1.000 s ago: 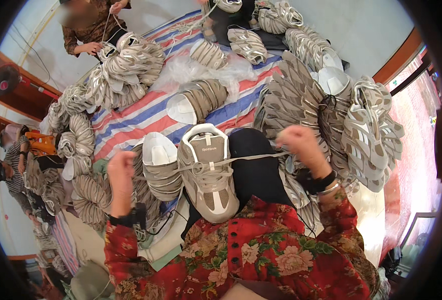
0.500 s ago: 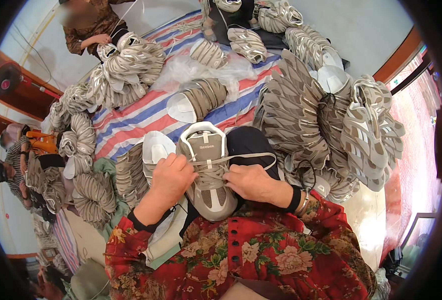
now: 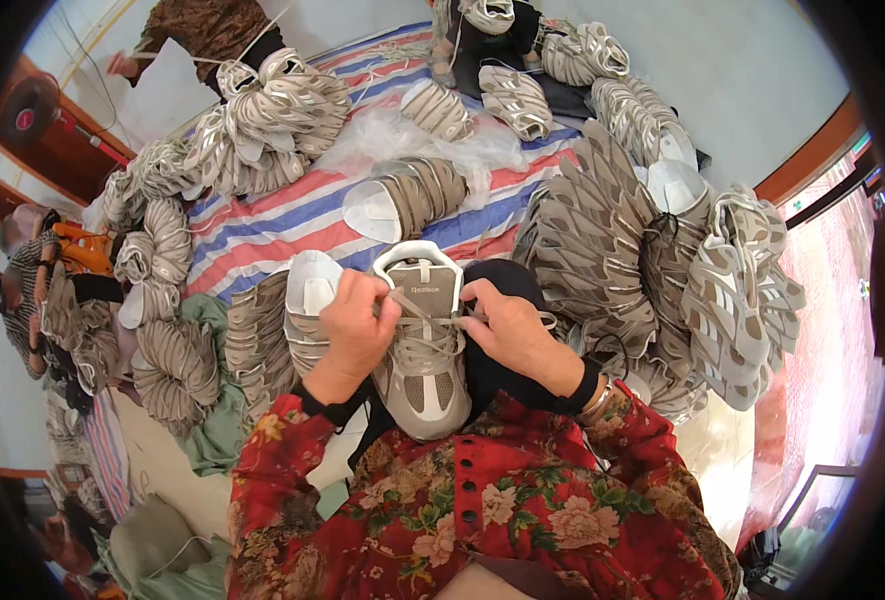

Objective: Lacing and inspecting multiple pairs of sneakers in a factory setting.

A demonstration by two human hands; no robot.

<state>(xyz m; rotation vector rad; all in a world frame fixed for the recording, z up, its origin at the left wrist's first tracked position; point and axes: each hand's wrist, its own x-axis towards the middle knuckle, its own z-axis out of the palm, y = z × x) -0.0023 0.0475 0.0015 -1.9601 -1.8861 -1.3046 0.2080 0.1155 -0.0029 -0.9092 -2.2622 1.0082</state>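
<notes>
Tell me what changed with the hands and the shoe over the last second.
A second ago both hands were spread wide, pulling the lace out to each side. They have since come in: the left hand and right hand now sit on the shoe, pinching the lace near the tongue. The shoe stayed on the lap, toe toward the person, and the shoe piles stayed put.

Two hands, left hand (image 3: 357, 325) and right hand (image 3: 507, 330), are lacing one beige shoe (image 3: 422, 345); stacked uppers are lying uncountable
</notes>
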